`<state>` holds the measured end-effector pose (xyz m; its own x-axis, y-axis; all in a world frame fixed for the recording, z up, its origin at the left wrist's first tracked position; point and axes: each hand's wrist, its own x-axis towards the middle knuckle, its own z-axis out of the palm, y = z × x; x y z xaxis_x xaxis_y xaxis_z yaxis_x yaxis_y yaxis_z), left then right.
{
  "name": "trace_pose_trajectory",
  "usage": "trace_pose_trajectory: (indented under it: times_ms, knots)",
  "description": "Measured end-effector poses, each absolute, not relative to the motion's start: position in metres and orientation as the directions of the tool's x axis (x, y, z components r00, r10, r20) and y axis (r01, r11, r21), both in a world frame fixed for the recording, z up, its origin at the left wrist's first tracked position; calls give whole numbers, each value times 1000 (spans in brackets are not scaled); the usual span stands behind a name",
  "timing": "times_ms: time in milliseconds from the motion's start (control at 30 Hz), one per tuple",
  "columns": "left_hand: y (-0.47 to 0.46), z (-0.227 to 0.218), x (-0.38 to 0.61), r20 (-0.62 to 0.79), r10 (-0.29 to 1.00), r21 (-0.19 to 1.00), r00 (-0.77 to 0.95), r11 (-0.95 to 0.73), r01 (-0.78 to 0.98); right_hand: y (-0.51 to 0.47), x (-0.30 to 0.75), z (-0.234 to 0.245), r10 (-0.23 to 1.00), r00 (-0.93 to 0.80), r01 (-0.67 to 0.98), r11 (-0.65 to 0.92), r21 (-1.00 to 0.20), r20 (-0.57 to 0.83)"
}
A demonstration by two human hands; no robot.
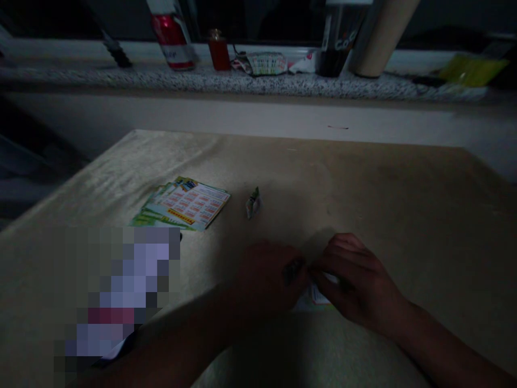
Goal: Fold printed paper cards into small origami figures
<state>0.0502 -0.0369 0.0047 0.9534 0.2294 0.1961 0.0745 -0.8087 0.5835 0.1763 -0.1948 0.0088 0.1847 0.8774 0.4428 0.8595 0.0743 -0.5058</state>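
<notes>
My left hand (270, 277) and my right hand (363, 280) meet low in the middle of the table, fingertips almost touching. The left fingers are closed around a small dark piece (294, 269), too dim to name. My right hand is closed too, thumb and fingers pinched together; whatever is in the pinch is hidden. Beneath the hands lies a printed card (319, 295), mostly covered. Farther off stands a small folded piece of printed paper (252, 205). To its left is a loose stack of printed cards (197, 202), green and white with red print.
A pixelated object (129, 291) lies at the left. Along the speckled sill (283, 86) behind the table (383, 188) stand a red can (172, 43), a small red bottle (219, 51), a crumpled wrapper (266, 63), a glass of dark liquid (335, 54), a beige tube (383, 40) and a yellow packet (472, 70).
</notes>
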Motion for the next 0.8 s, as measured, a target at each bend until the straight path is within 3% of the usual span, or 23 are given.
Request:
trace_pose_trajectory:
  times_ms: [267, 400, 500, 633, 800]
  knots:
    - [-30, 9, 52, 119, 289, 528, 950, -829, 187, -198, 177, 11, 858, 161, 868, 112, -483, 487]
    - [-18, 13, 54, 4, 384, 560, 923, -766, 316, -203, 180, 16, 839, 204, 858, 96, -505, 505]
    - [-12, 16, 52, -3, 436, 589, 900, -726, 354, -206, 185, 19, 833, 226, 858, 76, -509, 505]
    - [-16, 14, 49, 191, 417, 678, 889, -711, 187, -206, 189, 18, 826, 255, 845, 63, -531, 503]
    - [-26, 8, 47, 289, 217, 676, 933, -736, -38, -200, 184, 13, 819, 266, 830, 74, -553, 508]
